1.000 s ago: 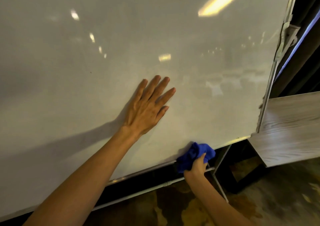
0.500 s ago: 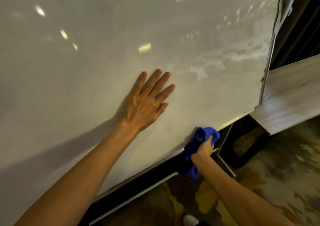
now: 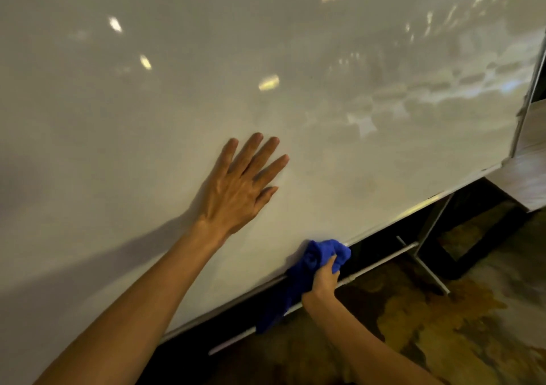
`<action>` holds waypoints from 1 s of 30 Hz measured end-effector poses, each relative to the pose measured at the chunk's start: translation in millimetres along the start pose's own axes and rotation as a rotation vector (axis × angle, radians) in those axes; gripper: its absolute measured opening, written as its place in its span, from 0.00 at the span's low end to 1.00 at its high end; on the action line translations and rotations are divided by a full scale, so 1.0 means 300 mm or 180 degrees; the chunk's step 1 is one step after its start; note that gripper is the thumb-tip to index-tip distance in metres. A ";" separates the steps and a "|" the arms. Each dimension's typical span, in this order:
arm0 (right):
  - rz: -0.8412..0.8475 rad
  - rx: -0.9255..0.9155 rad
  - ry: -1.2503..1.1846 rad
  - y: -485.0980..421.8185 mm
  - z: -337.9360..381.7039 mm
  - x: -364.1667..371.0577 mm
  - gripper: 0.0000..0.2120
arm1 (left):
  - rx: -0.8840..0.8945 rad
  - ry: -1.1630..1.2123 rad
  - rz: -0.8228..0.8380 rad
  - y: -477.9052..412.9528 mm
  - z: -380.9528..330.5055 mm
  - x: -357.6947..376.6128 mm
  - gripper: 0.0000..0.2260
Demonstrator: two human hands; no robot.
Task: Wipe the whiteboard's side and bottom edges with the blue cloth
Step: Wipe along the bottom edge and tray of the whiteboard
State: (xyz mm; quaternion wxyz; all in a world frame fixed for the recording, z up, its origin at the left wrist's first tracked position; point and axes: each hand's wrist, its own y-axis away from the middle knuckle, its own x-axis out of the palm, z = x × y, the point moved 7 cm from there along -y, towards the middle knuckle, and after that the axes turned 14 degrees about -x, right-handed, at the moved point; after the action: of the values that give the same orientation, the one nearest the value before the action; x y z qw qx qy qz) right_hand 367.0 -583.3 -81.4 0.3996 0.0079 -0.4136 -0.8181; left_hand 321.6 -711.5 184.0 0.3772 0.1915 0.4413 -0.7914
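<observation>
- The fingers of the left hand (image 3: 236,189) are spread and straight, lying flat on the whiteboard (image 3: 177,95); they grip nothing, and the palm presses against the white surface.
- From that palm the left forearm runs down and to the lower left, out of the bottom edge of the view, held nearly straight.
- The fingers of the right hand (image 3: 323,278) are curled tight around the blue cloth (image 3: 307,269), seen from the back of the hand, with the thumb side up against the bunched top of the cloth.
- The bunched part of the blue cloth sits on the board's bottom edge (image 3: 413,207), touching the metal trim just below and to the right of the left hand; a loose tail hangs down to the lower left, across the stand bar (image 3: 381,262).
- The right wrist is bent upward, and the forearm comes in from the lower right.
- The board's right side edge (image 3: 529,95) stands at far right, well apart from the cloth, with a pale wood panel (image 3: 529,177) beside it.
- Below lies a dark, mottled floor (image 3: 443,310).
</observation>
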 end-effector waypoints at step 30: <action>-0.0753 -0.0592 0.0240 0.007 0.020 -0.008 0.24 | 0.0112 -0.0151 0.0102 0.101 0.092 0.000 0.28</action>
State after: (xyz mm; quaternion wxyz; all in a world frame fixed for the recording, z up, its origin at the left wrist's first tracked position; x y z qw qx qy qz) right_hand 367.9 -578.3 -76.7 0.3146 0.0502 -0.3170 -0.8933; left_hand 345.7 -744.7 181.9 0.3968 0.1864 0.4151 -0.7972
